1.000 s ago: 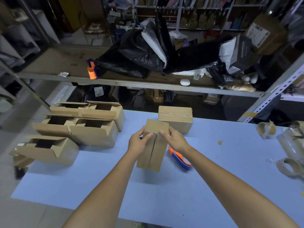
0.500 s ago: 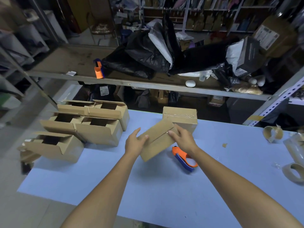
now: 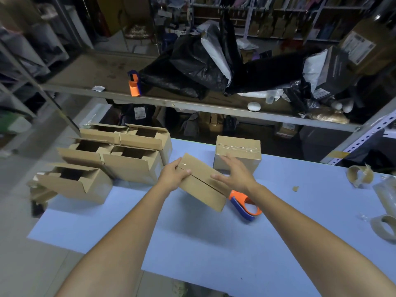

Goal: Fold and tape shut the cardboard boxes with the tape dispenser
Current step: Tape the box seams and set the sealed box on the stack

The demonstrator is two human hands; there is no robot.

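A small cardboard box (image 3: 200, 185) with its flaps folded shut is tilted above the blue table (image 3: 214, 243). My left hand (image 3: 173, 175) grips its left end, thumb on top by the seam. My right hand (image 3: 235, 174) hovers over the box's right part with fingers spread and straight, fingertips near or on it. An orange and blue tape dispenser (image 3: 244, 203) lies on the table just right of the box. A taped box (image 3: 237, 153) stands behind.
Several open cardboard boxes (image 3: 120, 155) are grouped at the table's left. Empty tape cores (image 3: 360, 174) and a tape roll (image 3: 383, 227) lie at the right edge. A shelf (image 3: 150, 99) behind carries black bags and a second orange dispenser (image 3: 134, 83).
The box has been turned from standing on end to lying tilted with its seam up. My right hand has let go of it and opened above it.
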